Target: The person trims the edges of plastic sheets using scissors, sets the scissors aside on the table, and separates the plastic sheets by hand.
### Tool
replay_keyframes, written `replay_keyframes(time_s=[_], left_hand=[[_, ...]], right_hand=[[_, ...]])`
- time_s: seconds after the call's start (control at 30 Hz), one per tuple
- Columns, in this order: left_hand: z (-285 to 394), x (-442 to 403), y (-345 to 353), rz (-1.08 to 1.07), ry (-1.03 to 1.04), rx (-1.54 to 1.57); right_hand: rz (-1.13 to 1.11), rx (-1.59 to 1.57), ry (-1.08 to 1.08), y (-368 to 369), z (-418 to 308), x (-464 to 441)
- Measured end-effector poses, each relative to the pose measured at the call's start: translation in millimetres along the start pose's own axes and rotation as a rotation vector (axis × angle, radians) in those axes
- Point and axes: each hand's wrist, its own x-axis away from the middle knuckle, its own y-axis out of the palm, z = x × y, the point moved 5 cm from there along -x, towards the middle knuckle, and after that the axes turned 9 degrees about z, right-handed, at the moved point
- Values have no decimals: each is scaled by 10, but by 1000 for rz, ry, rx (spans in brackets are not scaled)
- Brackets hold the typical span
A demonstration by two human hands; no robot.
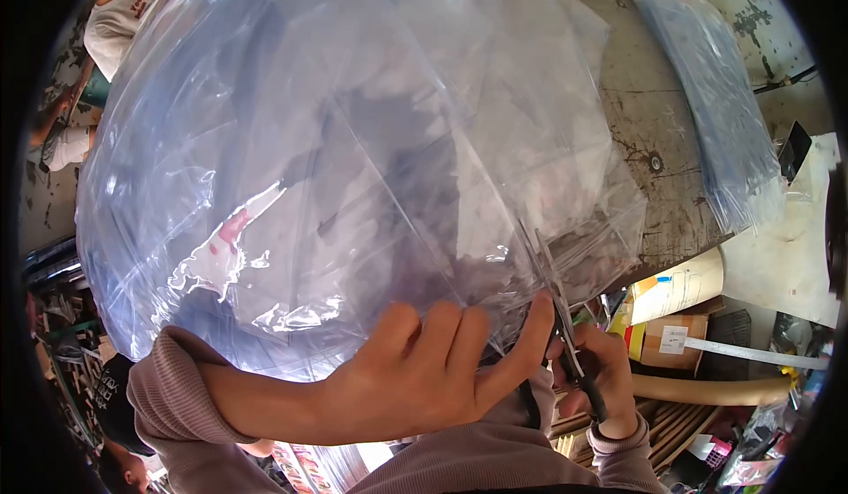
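Observation:
A large pile of clear plastic sheeting point(371, 158) covers most of the table, its near edge by my hands. My left hand point(424, 375) lies at that edge with several fingers curled onto the plastic; its index finger reaches towards the scissors and its thumb is hidden. Black-handled scissors point(565, 339) are in my right hand point(609, 375), just right of the left one. Their blades point up and away, against the plastic near its right part. Whether the blades are parted is hard to tell.
On the right of the worn table point(658, 167) lies a flat stack of clear plastic point(715, 105). Below it are a cardboard box point(667, 339), a pale curved tube point(715, 391) and mixed clutter. Another person point(119, 21) is at the upper left, and a person's dark cap point(119, 397) shows lower left.

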Motion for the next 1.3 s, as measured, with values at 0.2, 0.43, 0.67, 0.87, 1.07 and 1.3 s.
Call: replay_keyframes(time_s=[0.2, 0.43, 0.67, 0.87, 1.07, 1.3], left_hand=[[55, 13, 31, 79, 75, -130], [81, 13, 19, 108, 92, 1], [79, 15, 19, 108, 102, 24], [77, 23, 25, 92, 105, 29], [77, 24, 28, 82, 98, 47], [83, 35, 34, 106, 79, 56]], right_hand=[[54, -40, 30, -3, -41, 14], [39, -31, 2, 32, -71, -7], [99, 45, -51, 18, -125, -48], [80, 132, -67, -25, -145, -61], [68, 139, -73, -9, -106, -47], [69, 152, -57, -57, -81, -19]])
